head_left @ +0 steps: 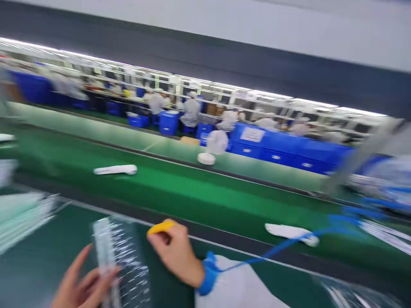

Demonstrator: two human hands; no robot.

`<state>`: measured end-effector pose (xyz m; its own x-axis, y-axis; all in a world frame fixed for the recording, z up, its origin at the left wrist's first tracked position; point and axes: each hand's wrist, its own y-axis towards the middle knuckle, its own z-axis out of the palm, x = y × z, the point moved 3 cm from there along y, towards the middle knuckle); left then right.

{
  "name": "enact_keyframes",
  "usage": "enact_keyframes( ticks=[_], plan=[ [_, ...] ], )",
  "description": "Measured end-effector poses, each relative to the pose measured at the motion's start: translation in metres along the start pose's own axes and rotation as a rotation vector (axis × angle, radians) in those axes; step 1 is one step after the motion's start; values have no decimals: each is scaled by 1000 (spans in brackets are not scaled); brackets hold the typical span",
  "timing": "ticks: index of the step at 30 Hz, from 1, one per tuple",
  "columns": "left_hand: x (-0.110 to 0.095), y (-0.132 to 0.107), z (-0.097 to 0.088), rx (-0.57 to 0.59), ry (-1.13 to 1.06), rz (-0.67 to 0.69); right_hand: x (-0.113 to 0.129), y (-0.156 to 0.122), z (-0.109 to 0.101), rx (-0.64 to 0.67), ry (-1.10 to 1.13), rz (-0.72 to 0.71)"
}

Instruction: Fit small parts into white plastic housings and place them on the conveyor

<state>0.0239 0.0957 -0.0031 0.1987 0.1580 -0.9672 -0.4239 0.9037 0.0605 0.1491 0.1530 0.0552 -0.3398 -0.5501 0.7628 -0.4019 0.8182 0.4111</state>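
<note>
Hands (81,285) (175,253) at clear bag (125,256), belt edge (224,229) beyond

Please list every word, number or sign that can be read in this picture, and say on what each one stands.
No text can be read; the whole picture is motion-blurred.
White label on the blue bins: blurred, unreadable.
Small white tags lower on the bins: too small to read.
Clear bag at the left hand: no legible print.
</note>
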Motion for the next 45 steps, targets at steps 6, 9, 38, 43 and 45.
enact_keyframes(
  ticks=[6,9,38,43,45],
  plan=[
    [-26,-22,-25,-186,16,-79,15,-3,11,98,-66,-349],
    [-25,-21,-18,-189,7,-28,19,-10,21,117,-210,-440],
    [-9,-21,-24,-91,248,2,15,-23,43,177,-685,-527],
    [-14,-18,-25,-101,271,25,16,-4,40,272,-400,-283],
    [-17,-17,-25,-111,235,13,17,6,39,348,-256,-157]
  ],
)
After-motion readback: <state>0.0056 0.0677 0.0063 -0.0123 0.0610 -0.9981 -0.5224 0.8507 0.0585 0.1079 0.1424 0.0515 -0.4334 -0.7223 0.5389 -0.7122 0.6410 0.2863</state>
